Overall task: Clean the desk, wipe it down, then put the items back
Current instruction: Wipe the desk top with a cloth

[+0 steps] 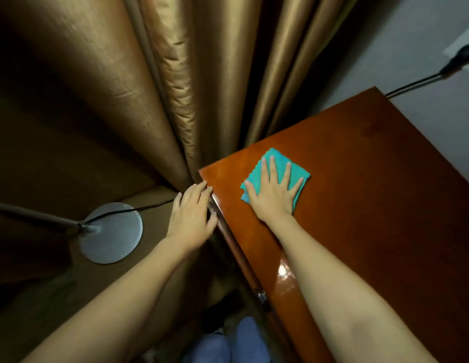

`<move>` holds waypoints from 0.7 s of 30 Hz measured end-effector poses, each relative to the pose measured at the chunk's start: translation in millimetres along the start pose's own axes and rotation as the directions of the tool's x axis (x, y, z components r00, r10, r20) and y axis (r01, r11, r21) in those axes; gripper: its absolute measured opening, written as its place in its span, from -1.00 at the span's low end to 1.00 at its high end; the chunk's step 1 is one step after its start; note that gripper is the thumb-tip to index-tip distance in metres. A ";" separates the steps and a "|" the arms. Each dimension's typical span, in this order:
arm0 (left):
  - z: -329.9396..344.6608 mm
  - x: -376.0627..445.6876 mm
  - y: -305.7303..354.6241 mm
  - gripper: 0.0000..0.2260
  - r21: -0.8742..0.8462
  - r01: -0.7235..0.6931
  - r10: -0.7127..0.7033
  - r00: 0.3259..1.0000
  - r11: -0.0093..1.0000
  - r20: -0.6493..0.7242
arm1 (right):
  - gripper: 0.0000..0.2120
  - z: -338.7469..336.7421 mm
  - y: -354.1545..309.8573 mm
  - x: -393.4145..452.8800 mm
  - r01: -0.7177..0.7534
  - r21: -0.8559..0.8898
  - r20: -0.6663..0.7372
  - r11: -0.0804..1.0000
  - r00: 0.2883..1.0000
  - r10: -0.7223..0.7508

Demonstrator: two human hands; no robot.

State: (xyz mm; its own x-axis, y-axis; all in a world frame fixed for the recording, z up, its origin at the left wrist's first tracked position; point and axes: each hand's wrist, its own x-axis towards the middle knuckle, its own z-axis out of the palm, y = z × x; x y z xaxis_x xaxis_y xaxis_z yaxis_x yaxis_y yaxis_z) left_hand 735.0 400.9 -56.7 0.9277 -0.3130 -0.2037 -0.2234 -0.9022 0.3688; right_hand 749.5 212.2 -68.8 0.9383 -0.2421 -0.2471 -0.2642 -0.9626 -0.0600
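A glossy reddish-brown wooden desk (359, 192) fills the right half of the view, and nothing stands on the part I see. A folded teal cloth (278, 159) lies near the desk's far left corner. My right hand (272, 195) lies flat on the cloth with fingers spread and straight, pressing it onto the wood. My left hand (192, 218) rests against the desk's left edge near that corner, fingers straight and loosely together, holding nothing.
Gold-brown curtains (175, 87) hang right behind the desk and to the left. A floor lamp's round silver base (111, 233) with a black cable sits on the floor at left. A black cord (416, 83) runs off the desk's far right corner.
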 end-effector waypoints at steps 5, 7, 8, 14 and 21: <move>-8.3 2.4 -27.0 -0.47 -0.031 0.074 -0.075 0.997 0.997 -0.037 | -0.34 -1.7 -41.8 33.7 0.074 0.002 -0.012 0.997 0.997 -0.074; -11.1 -1.7 -37.0 -0.47 -0.027 0.094 -0.095 0.995 0.995 -0.038 | -0.36 0.0 -57.4 39.1 0.111 -0.002 -0.008 0.994 0.994 -0.111; -12.3 -4.1 -41.8 -0.47 -0.026 0.104 -0.105 0.994 0.994 -0.033 | -0.38 0.8 -64.5 39.7 0.140 0.000 -0.008 0.990 0.990 -0.140; -12.7 -23.2 -55.1 -0.48 0.001 0.141 -0.141 0.990 0.990 -0.016 | -0.46 5.2 -87.7 23.5 0.314 -0.029 0.000 0.949 0.949 -0.314; -7.8 -43.0 -28.9 -0.49 0.008 0.104 -0.104 0.994 0.995 -0.026 | -0.43 15.3 -60.5 -28.2 0.311 -0.096 -0.003 0.945 0.950 -0.313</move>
State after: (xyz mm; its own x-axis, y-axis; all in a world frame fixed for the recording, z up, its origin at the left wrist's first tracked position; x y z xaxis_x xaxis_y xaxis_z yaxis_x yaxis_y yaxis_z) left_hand 703.9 442.8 -51.5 0.9532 -0.2097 -0.2177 -0.1277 -0.9322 0.3387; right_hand 735.6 279.1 -73.0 0.9746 0.0710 -0.2126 0.0637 -0.9971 -0.0407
